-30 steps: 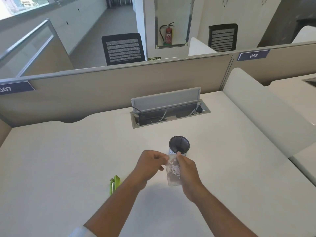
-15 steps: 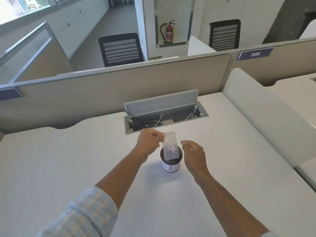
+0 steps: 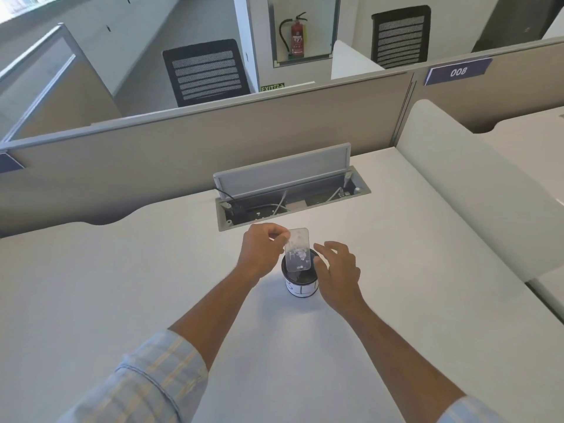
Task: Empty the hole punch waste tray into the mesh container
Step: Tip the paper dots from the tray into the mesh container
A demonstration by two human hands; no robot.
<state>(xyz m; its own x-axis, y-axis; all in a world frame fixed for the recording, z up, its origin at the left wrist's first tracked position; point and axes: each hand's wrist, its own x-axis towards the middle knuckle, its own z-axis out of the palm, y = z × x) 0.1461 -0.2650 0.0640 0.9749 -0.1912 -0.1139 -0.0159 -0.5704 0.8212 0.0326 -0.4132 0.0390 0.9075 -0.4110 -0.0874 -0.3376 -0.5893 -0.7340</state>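
A clear plastic waste tray (image 3: pixel 298 249) with small white paper dots in it is tilted over the mouth of the black mesh container (image 3: pixel 300 284), which stands on the white desk and has a white label on its side. My left hand (image 3: pixel 262 253) pinches the tray's upper left edge. My right hand (image 3: pixel 338 273) hovers just right of the container with fingers spread and curved, holding nothing, close to the container's rim.
An open cable box (image 3: pixel 290 198) with a raised grey lid is sunk into the desk just behind the container. A beige partition (image 3: pixel 183 148) runs along the back, and a white divider (image 3: pixel 476 184) borders the right side.
The tray went from both hands near the desk front to my left hand alone, raised and tilted over the container. My right hand let go and moved beside the container.
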